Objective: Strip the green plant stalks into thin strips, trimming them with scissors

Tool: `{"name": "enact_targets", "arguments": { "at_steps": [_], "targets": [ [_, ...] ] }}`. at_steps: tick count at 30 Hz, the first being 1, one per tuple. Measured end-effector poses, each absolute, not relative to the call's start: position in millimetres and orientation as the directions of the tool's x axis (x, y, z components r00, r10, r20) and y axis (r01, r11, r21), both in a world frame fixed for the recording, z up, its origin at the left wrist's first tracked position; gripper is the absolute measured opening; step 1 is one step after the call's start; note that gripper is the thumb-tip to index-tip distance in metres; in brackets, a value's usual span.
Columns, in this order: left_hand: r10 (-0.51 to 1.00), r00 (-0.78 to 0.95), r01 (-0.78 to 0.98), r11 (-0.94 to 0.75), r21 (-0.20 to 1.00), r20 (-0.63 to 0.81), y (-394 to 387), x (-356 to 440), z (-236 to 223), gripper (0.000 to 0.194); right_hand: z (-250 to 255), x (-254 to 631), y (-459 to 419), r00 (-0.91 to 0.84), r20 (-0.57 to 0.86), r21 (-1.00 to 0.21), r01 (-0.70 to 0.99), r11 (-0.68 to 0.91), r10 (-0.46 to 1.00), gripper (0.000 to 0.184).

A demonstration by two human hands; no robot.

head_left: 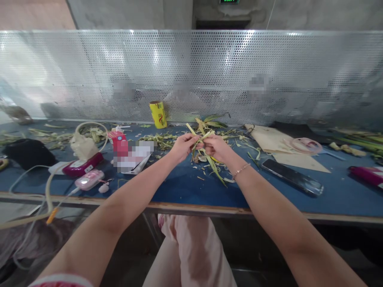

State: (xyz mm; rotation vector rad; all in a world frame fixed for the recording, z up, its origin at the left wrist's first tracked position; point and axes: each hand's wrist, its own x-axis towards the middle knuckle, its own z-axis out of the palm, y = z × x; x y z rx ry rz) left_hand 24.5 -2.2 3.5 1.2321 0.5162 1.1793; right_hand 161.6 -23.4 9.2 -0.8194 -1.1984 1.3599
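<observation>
Over the middle of the blue table, my left hand (184,146) and my right hand (218,146) meet with fingers pinched. Between them are pale green plant strips (191,129) that cross each other; their exact kind is unclear. One strip end sticks up to the left above my left fingers. A longer green leaf strip (216,171) hangs down under my right hand towards the table. Just behind and below the hands lie loose leaf scraps (167,141). My fingertips partly cover where the strips cross.
A yellow can-like container (158,114) stands before the perforated metal screen (119,59). On the right are a black phone (292,176) and brown paper sheets (269,139). On the left lie a pink earphone case (89,179), a maroon device (83,164), a red cup (119,141) and cables.
</observation>
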Motion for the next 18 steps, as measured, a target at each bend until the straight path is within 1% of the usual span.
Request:
{"name": "enact_targets", "arguments": {
  "at_steps": [6, 10, 12, 14, 16, 18],
  "targets": [
    [0.887, 0.342, -0.379, -0.171, 0.91, 0.309, -0.9, 26.3, 0.5, 0.014, 10.5, 164.9, -23.3, -0.167, 0.106, -0.97, -0.232, 0.065, 0.98, 0.029],
    [0.9, 0.319, -0.351, -0.18, 0.919, 0.298, -0.2, 26.8, 0.1, 0.016, 8.6, 163.1, -23.3, -0.113, 0.158, -0.981, -0.127, 0.143, 0.981, 0.02],
    [0.908, 0.298, -0.354, -0.182, 0.918, 0.295, 1.5, 26.3, -0.1, 0.015, 6.6, 162.5, -21.8, -0.069, 0.222, -0.975, -0.035, 0.22, 0.973, 0.015],
    [0.916, 0.277, -0.361, -0.181, 0.915, 0.291, 4.0, 25.6, -0.8, 0.013, 4.8, 163.3, -19.7, -0.048, 0.327, -0.94, 0.092, 0.33, 0.944, 0.012],
    [0.924, 0.262, -0.365, -0.173, 0.915, 0.279, 6.3, 25.2, -1.7, 0.012, 4.0, 165.3, -18.0, -0.066, 0.454, -0.858, 0.238, 0.456, 0.889, 0.01],
    [0.931, 0.256, -0.372, -0.153, 0.915, 0.26, 7.5, 24.8, -2.1, 0.011, 4.2, 167.9, -17.8, -0.106, 0.551, -0.75, 0.372, 0.547, 0.828, 0.01]
  ]
}}
